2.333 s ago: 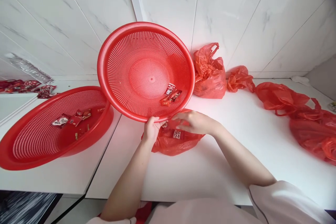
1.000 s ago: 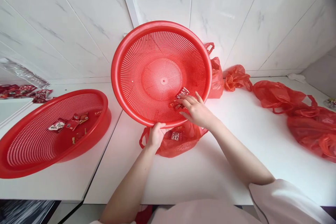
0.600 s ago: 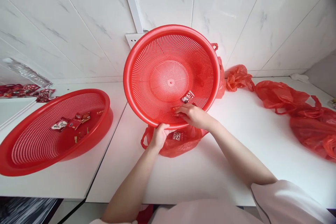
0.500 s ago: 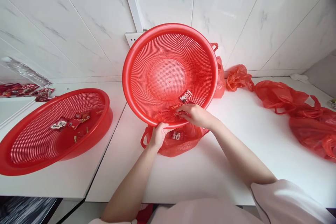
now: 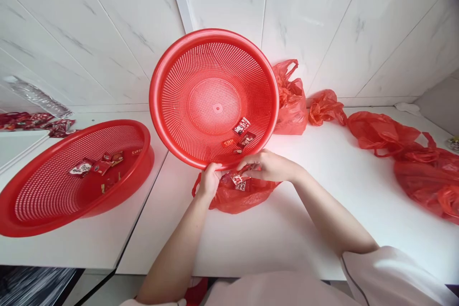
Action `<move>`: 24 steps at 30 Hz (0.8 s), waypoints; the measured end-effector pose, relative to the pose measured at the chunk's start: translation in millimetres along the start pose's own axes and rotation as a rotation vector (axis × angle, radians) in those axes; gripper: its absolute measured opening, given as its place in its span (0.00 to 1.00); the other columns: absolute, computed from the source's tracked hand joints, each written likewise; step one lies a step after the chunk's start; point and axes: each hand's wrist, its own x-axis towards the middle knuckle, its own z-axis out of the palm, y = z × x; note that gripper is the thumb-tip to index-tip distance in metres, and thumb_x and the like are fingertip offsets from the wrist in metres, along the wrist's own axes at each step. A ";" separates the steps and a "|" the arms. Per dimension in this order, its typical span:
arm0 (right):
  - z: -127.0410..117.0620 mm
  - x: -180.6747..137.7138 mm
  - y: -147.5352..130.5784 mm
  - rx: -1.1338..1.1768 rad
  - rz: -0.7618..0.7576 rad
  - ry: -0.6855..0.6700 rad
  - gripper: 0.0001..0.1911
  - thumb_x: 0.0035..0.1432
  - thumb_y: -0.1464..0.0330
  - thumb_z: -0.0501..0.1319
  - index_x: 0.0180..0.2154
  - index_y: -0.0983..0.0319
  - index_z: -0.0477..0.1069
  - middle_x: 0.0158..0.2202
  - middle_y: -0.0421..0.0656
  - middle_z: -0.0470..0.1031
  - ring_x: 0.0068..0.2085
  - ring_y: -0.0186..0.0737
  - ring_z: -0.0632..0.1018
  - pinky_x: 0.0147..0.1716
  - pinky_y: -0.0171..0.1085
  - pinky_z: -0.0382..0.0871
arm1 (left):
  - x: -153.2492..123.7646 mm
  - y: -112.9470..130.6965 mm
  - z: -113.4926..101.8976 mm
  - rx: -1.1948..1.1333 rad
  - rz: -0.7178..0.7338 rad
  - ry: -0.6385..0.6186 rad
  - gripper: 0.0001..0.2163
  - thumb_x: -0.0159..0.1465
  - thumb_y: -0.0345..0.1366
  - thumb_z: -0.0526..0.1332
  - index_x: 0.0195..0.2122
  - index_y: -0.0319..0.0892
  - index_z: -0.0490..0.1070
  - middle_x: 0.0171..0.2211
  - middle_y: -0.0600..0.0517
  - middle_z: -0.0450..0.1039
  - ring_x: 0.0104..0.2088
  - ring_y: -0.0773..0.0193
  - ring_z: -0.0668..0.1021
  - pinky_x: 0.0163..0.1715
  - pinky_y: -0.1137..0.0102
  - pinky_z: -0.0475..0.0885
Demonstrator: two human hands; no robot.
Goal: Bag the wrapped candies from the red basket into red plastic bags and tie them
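My left hand (image 5: 211, 180) grips the lower rim of a red perforated plastic basket (image 5: 215, 105), tilted so its inside faces me. Several small wrapped packets (image 5: 246, 140) lie in the lower right of its bowl. Just below the rim, my right hand (image 5: 267, 166) pinches a red-and-white packet (image 5: 238, 179) over the mouth of a red plastic bag (image 5: 236, 203). The bag sits on the white counter under the basket, with more packets showing inside.
A second red basket (image 5: 46, 191) holding several packets stands at the left. Packets (image 5: 59, 127) and a clear plastic wrapper (image 5: 38, 98) lie behind it. Filled red bags (image 5: 290, 110) stand along the tiled wall, and more red bags (image 5: 426, 177) lie at the right.
My right hand has come out of the basket and down to the bag with a packet. The tilted basket has shifted left, uncovering more of the bag behind it.
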 end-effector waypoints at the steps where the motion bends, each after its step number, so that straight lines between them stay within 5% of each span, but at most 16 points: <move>1: 0.6 0.5 1.1 -0.027 -0.004 0.018 0.09 0.62 0.70 0.61 0.44 0.61 0.76 0.40 0.43 0.80 0.38 0.38 0.80 0.41 0.37 0.74 | -0.1 0.7 0.3 0.003 0.007 -0.009 0.13 0.52 0.32 0.60 0.37 0.36 0.78 0.40 0.44 0.80 0.51 0.46 0.77 0.53 0.54 0.70; 7: 10.1 5.2 17.7 -0.333 0.003 0.222 0.14 0.65 0.67 0.56 0.51 0.62 0.71 0.52 0.51 0.75 0.53 0.47 0.75 0.53 0.49 0.69 | -5.4 3.4 5.8 0.028 0.034 -0.054 0.15 0.54 0.31 0.59 0.42 0.37 0.77 0.40 0.44 0.80 0.51 0.46 0.77 0.54 0.50 0.69; 12: 20.5 9.8 31.6 -0.476 0.057 0.169 0.20 0.66 0.63 0.55 0.57 0.64 0.67 0.56 0.54 0.71 0.57 0.51 0.72 0.62 0.61 0.51 | -7.9 1.6 7.2 0.061 -0.013 -0.077 0.13 0.54 0.32 0.60 0.40 0.38 0.77 0.37 0.45 0.80 0.50 0.44 0.78 0.54 0.48 0.69; 17: 13.6 9.2 28.2 -0.275 -0.006 0.137 0.10 0.63 0.71 0.59 0.45 0.62 0.75 0.41 0.48 0.77 0.41 0.41 0.78 0.45 0.42 0.72 | -4.6 0.8 2.8 0.029 0.012 -0.009 0.11 0.53 0.31 0.60 0.36 0.37 0.77 0.40 0.45 0.80 0.51 0.46 0.77 0.53 0.51 0.70; 24: 7.1 6.9 16.3 -0.193 -0.048 0.134 0.09 0.65 0.65 0.58 0.41 0.61 0.75 0.41 0.46 0.78 0.41 0.40 0.78 0.44 0.40 0.73 | -1.5 6.0 1.3 0.053 0.044 0.017 0.11 0.53 0.31 0.59 0.36 0.36 0.77 0.40 0.44 0.80 0.52 0.45 0.76 0.55 0.51 0.69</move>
